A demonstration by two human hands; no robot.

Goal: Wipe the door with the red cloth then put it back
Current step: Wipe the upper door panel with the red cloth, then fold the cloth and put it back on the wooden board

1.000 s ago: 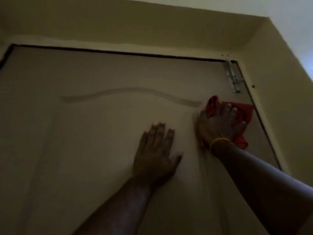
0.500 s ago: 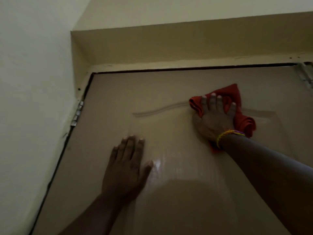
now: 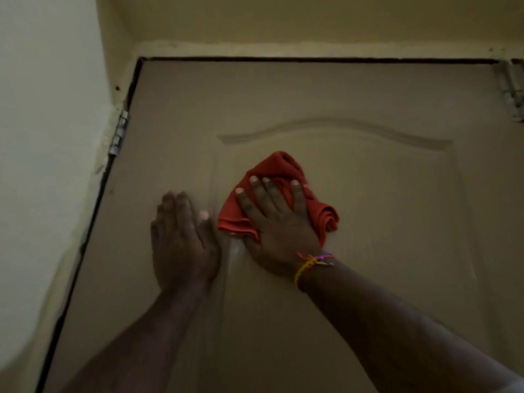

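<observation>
A beige panelled door (image 3: 368, 222) fills the view, seen from below in dim light. The crumpled red cloth (image 3: 279, 168) lies against the door just under the curved moulding. My right hand (image 3: 279, 225), with a coloured thread band at the wrist, presses flat on the cloth with fingers spread over it. My left hand (image 3: 181, 245) rests flat on the bare door right beside the cloth's left edge, holding nothing, fingers close together.
A metal hinge (image 3: 119, 136) sits on the door's left edge by the pale wall (image 3: 48, 137). A metal latch (image 3: 511, 89) is at the top right corner. The door frame's top edge (image 3: 312, 49) runs above.
My right hand has slid the cloth from the upper right of the door leftward and down below the moulding. My left hand stays flat on the door, now close to the cloth.
</observation>
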